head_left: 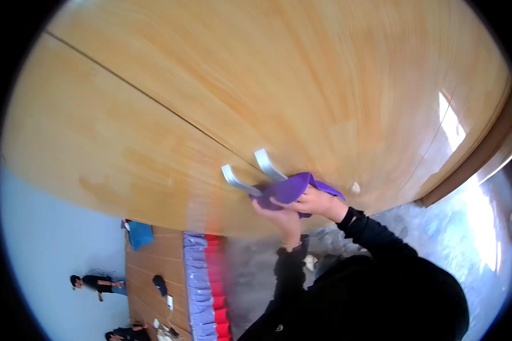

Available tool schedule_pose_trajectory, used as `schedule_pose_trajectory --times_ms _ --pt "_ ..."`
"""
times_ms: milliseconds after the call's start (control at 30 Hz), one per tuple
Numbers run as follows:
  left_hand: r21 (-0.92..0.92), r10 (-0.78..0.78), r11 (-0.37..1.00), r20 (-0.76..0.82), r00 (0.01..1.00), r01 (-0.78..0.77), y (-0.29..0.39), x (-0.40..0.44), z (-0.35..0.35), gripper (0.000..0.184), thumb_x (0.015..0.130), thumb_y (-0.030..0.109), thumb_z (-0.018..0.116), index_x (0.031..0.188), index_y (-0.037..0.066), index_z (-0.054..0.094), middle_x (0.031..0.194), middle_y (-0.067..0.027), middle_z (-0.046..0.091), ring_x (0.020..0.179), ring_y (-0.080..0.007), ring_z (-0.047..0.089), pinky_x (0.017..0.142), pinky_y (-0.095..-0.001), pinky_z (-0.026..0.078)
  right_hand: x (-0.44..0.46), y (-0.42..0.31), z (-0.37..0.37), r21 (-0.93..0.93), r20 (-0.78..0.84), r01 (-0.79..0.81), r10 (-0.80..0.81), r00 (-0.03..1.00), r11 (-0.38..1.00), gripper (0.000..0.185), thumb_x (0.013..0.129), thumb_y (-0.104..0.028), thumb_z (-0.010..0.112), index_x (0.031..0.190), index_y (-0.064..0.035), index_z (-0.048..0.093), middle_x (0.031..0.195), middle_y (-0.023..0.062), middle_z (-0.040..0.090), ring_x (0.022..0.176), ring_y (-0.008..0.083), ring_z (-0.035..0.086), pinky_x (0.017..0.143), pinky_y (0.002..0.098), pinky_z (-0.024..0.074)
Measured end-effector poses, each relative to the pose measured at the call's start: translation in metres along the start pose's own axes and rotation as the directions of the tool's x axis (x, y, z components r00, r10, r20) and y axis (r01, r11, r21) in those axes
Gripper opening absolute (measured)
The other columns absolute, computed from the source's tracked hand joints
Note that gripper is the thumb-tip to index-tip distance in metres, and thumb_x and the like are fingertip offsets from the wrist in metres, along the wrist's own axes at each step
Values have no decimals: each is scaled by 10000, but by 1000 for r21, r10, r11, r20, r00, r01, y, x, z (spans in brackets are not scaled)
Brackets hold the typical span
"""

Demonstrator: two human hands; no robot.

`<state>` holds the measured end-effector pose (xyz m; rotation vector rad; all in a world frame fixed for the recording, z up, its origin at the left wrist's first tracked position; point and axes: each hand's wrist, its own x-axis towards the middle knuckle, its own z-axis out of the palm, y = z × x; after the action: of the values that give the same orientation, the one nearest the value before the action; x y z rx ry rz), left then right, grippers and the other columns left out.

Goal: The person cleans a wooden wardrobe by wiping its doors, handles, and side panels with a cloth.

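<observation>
Two curved silver handles [269, 166] stick out on either side of a dark seam in the pale wooden panels [153, 62]. A purple cloth-like sheet [287, 187], bent and folded, covers one end of both handles. My right hand [318, 203] grips the sheet from one side, with the thumb and fingers closed around its folded edge. On the other side my left hand [281, 219] is closed on the sheet's lower part, just beside the ends of the handles. Some of its fingers are hidden behind the purple material.
The view is turned sideways. A brown base edge [478, 153] and shiny grey floor [404, 221] lie at the right. A brown platform [148, 261] with purple and red draping [199, 273] holds a blue item [139, 234] and a dark cap [160, 285]. Two people [99, 283] are at the left.
</observation>
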<state>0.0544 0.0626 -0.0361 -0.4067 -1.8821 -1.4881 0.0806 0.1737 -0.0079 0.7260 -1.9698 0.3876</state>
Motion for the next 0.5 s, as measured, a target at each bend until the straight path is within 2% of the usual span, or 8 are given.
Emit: schedule_pose_trajectory --times_ms 67,100,133,167,233,300,433,500 --pt "12 -17 1000 57 998 16 2 1 -1 721 803 120 629 1298 -21 124 1229 -208 336 1096 -272 415 927 -380 346 0 7 -1 -30 48 7 -6 999 1000 494 767 -61 526 1248 -161 471 1182 71 480 1054 282 477 905 397 408" --pt "-99 -56 993 54 997 61 17 0 1 689 816 105 610 1298 -20 133 1237 -209 335 1105 -269 408 929 -374 346 -5 4 1 -56 70 -16 20 997 998 481 772 -60 514 1241 -163 482 1194 72 472 1055 287 472 908 395 405" --pt "-38 -76 996 85 993 79 7 3 0 687 818 105 608 1298 -21 133 1236 -208 337 1108 -271 405 935 -376 340 -2 10 9 155 17 -72 70 997 985 459 778 -63 502 1225 -164 504 1204 76 463 1063 290 468 912 399 399" --pt "24 -98 995 123 988 96 -12 15 7 685 820 105 605 1298 -22 132 1235 -208 339 1112 -274 403 941 -378 334 2 25 20 198 -1 -104 106 994 975 463 774 -56 502 1224 -164 505 1190 85 471 1070 289 464 924 407 384" --pt "4 -152 988 158 976 153 -15 36 20 669 821 99 602 1295 -24 146 1244 -211 325 1122 -282 397 951 -380 323 16 45 27 58 13 -79 79 997 995 427 749 -31 566 1164 -125 542 1201 125 483 1068 308 480 901 416 397" --pt "130 -103 988 161 982 82 -27 45 28 631 831 89 584 1289 -27 166 1252 -216 313 1129 -292 393 962 -385 309 12 57 44 104 19 -120 118 993 987 433 744 -28 570 1164 -126 543 1198 126 485 1070 308 479 899 413 400" --pt "45 -124 992 154 980 118 -54 60 28 616 826 56 580 1287 -27 179 1261 -215 307 1143 -293 385 972 -381 304 13 67 67 75 70 -161 156 985 984 447 733 -24 576 1166 -127 542 1188 126 490 1066 307 482 896 408 404" --pt "-103 -137 982 192 972 159 -71 75 17 625 810 14 586 1285 -24 182 1262 -212 313 1152 -285 384 980 -371 302 20 67 88 37 89 -141 138 986 989 458 736 -21 571 1181 -123 533 1189 129 488 1047 312 494 885 414 409"
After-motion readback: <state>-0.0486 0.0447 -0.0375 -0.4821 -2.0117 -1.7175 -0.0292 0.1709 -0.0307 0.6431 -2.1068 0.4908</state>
